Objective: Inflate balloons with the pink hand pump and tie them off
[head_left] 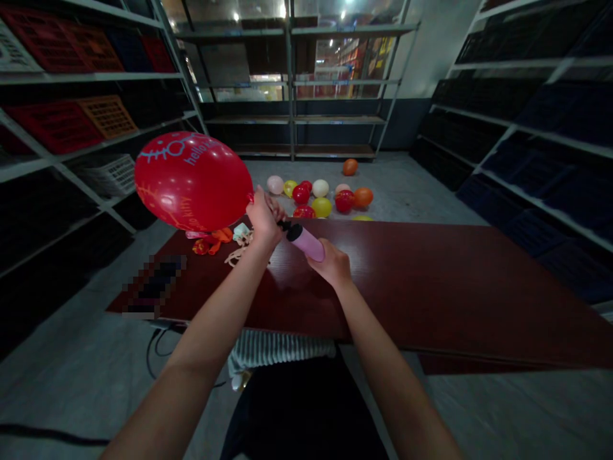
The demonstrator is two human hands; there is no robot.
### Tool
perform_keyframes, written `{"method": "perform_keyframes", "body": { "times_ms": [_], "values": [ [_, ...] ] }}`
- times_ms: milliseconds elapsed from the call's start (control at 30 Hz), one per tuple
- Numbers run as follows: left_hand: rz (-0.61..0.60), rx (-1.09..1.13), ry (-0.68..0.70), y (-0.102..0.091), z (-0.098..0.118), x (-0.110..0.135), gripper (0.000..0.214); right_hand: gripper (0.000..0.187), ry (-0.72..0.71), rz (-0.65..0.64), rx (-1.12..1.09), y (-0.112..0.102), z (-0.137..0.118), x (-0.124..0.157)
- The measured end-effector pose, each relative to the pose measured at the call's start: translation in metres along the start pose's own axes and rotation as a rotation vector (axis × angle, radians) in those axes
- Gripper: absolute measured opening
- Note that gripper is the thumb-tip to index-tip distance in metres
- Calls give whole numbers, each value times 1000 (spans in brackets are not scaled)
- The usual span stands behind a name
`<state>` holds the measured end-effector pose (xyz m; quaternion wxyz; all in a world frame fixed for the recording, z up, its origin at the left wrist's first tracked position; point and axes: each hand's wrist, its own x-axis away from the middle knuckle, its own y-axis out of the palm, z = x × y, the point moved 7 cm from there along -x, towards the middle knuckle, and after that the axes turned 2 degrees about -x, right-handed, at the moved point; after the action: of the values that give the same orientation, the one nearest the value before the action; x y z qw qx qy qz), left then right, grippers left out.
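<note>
Red balloon (pixel 194 182), neck (pixel 250 199) in left fingers (pixel 274 206)

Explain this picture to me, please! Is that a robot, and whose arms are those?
No robot here, just a person's own two bare arms. The camera sits on their head, looking forward and down, so you see roughly what they see.

The left hand holds a big red balloon by its neck. The right hand grips a pink tube with a black end; it looks like a hand pump.

On the dark red table lie limp orange balloons, a pale tangle and something blurred out. More blown-up balloons show on the floor beyond.
</note>
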<state>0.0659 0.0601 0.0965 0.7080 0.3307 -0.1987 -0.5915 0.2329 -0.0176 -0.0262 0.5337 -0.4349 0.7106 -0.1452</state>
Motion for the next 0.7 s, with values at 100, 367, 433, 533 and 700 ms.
{"method": "perform_keyframes", "body": {
  "times_ms": [100, 367, 433, 533, 700],
  "values": [
    [31, 25, 22, -15, 26, -2, 53, 41, -51, -29, 4, 1, -6, 2],
    [71, 42, 86, -52, 102, -11, 54, 39, -149, -73, 30, 4, -18, 4],
    [61, 39, 119, -52, 116, -10, 54, 40, -160, -81, 13, 4, -21, 5],
    [18, 20, 161, -37, 126, -4, 54, 40, -156, -63, -28, 2, -20, 6],
    [-108, 13, 182, 10, 115, 1, 56, 39, -106, 25, -51, -4, -8, 8]
  ]
}}
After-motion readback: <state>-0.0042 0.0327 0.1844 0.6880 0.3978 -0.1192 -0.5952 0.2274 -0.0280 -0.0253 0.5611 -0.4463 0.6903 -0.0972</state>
